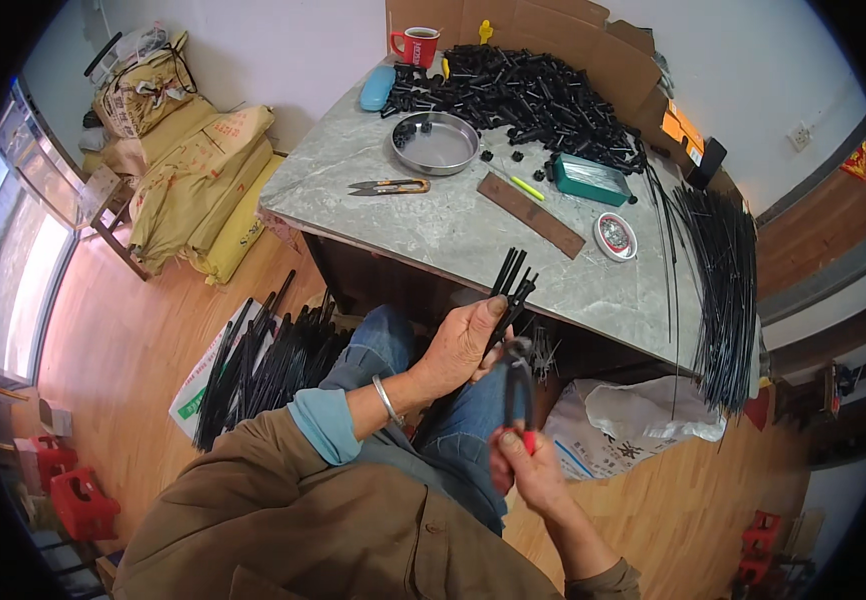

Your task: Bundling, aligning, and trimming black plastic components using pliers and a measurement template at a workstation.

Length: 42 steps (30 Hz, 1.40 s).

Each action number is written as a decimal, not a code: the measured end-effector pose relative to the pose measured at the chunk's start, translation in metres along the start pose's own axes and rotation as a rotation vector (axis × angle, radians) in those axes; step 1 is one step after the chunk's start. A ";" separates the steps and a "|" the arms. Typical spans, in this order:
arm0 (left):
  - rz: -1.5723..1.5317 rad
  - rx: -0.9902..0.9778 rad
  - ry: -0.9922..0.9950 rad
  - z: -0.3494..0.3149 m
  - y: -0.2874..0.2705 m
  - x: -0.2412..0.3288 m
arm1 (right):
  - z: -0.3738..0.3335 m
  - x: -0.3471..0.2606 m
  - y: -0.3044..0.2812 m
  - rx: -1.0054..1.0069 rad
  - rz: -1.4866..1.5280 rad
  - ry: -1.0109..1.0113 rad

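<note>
My left hand (pixel 465 345) is closed around a small bundle of thin black rods (pixel 515 275), just in front of the table's near edge. Their upper ends stick up past my thumb. My right hand (pixel 530 468) grips a pair of pliers (pixel 520 395) with red and black handles, somewhat blurred. The head of the pliers is close beside my left fingers and the lower part of the bundle; I cannot tell whether they touch. Both hands are above my lap.
On the grey table (pixel 373 225) are a heap of black parts (pixel 553 100), a metal bowl (pixel 436 145), thread snips (pixel 390 187), a rusty flat bar (pixel 530 215), a green box (pixel 591 180) and a small dish (pixel 615 236). Long black rods (pixel 723 280) hang over the right edge; more rods (pixel 273 370) lie left.
</note>
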State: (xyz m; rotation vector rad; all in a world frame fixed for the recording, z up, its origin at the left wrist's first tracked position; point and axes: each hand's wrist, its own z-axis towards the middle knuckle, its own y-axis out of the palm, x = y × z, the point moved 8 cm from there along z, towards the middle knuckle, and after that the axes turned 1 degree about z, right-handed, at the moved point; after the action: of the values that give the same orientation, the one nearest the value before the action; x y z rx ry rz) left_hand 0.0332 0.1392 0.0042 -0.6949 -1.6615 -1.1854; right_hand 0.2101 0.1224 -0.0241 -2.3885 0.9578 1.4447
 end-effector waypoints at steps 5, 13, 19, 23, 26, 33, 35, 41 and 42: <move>-0.060 -0.016 -0.052 0.013 -0.009 -0.007 | 0.011 -0.115 -0.082 0.769 -0.856 -0.730; -0.108 -0.081 -0.089 0.029 -0.012 -0.022 | 0.135 -0.211 -0.191 0.993 -1.163 -0.553; -0.130 -0.080 -0.107 0.041 -0.028 -0.022 | 0.184 -0.230 -0.192 0.927 -1.293 -0.371; -0.345 -0.236 -0.196 0.050 -0.024 -0.024 | 0.194 -0.235 -0.200 0.872 -1.357 -0.290; -0.451 -0.329 -0.238 0.053 -0.023 -0.025 | 0.194 -0.239 -0.208 0.839 -1.351 -0.233; -0.492 -0.345 -0.210 0.050 -0.031 -0.022 | 0.192 -0.239 -0.181 0.813 -1.393 -0.323; -0.496 -0.364 -0.183 0.048 -0.029 -0.020 | 0.194 -0.235 -0.187 0.811 -1.437 -0.269; -0.435 -0.265 -0.135 0.047 -0.038 -0.024 | 0.185 -0.236 -0.174 0.863 -1.476 -0.316; -0.432 -0.271 -0.134 0.046 -0.036 -0.022 | 0.183 -0.237 -0.176 0.870 -1.473 -0.318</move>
State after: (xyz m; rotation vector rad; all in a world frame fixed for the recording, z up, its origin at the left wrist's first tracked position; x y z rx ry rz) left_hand -0.0049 0.1704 -0.0340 -0.6054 -1.8391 -1.7264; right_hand 0.1102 0.4456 0.0551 -1.3743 -0.3087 0.5322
